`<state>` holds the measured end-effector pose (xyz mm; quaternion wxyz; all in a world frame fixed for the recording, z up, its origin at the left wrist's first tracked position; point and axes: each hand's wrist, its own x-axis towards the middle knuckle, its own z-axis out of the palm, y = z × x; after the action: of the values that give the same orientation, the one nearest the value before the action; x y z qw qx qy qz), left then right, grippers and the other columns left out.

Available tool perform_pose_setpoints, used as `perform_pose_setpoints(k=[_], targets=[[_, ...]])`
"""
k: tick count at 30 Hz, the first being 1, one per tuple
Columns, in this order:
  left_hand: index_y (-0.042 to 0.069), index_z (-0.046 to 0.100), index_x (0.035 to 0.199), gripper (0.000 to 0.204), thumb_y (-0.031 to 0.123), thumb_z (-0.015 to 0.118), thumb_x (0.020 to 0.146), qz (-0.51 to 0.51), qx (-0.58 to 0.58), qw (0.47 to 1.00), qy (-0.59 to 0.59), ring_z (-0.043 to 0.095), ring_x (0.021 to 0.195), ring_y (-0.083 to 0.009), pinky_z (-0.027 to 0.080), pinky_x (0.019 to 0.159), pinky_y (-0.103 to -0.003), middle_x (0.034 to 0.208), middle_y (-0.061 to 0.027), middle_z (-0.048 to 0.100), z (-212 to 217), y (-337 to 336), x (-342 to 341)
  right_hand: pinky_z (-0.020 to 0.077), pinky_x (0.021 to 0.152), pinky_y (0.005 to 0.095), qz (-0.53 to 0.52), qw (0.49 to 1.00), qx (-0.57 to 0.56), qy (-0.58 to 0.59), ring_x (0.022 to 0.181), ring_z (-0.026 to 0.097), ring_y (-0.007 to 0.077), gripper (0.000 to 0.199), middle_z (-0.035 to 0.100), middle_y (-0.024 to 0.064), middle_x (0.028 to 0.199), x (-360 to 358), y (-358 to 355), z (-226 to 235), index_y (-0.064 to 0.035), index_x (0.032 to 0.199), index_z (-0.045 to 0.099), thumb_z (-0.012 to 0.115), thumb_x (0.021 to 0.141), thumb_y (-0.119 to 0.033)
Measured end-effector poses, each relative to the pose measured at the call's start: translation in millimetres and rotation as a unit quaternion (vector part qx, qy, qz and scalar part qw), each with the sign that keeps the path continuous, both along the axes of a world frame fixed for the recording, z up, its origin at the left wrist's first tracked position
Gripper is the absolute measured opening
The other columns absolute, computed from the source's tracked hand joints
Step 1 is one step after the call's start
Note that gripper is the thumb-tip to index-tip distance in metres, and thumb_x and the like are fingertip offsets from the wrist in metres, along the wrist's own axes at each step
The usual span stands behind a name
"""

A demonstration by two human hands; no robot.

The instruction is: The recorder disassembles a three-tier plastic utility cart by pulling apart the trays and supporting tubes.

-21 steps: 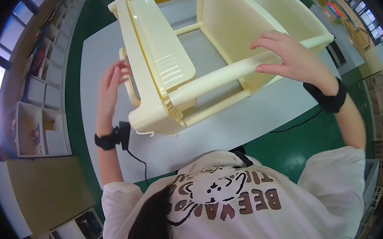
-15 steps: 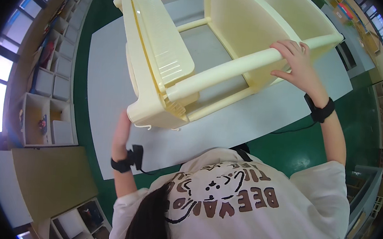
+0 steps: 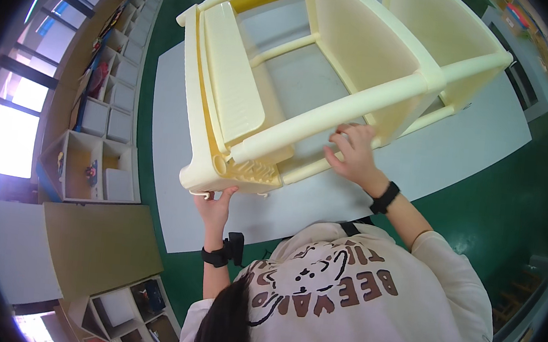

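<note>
A large cream plastic shelf rack [image 3: 338,105] of panels joined by round tubes lies on its side on the light grey tabletop. My left hand [image 3: 214,206] holds its near left corner, thumb against the end panel, beside a small hook [image 3: 200,194]; some of its fingertips are hidden under the edge. Close to the lower tube [image 3: 306,171], my right hand [image 3: 353,155] is held with bent, spread fingers and nothing visibly in it. I cannot tell whether it touches the tube. A ribbed cream tray-like panel [image 3: 233,76] sits along the rack's left end.
The grey tabletop [image 3: 172,221] extends around the rack, with green floor [image 3: 480,195] beyond it. White shelving with bins [image 3: 101,172] runs along the left under windows. A beige cabinet [image 3: 104,247] stands at the lower left. Black bands sit on both my wrists.
My right hand has left the upper tube and come down leftward near the lower tube. My left hand has shifted round the corner to its near side. The rack sits slightly rightward in view.
</note>
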<state>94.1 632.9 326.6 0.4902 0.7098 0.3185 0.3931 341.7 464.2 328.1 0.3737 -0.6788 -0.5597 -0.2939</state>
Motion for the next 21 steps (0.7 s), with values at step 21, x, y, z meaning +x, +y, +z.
perform_pose_setpoints(k=[21], targets=[[-0.002,0.044,0.106,0.044,0.007,0.063,0.067,0.125,-0.046,0.973,0.190,0.051,0.087,-0.0177,0.042,0.075,-0.030,0.100,-0.0072,0.052,32,-26,-36,0.0403,0.073,0.0415,0.010,0.940,-0.251,0.233,0.088,0.052,0.0252,0.017,0.056,0.0087,0.087,164,304,-94,-0.0084,0.083,0.057,0.048,0.068,-0.006]])
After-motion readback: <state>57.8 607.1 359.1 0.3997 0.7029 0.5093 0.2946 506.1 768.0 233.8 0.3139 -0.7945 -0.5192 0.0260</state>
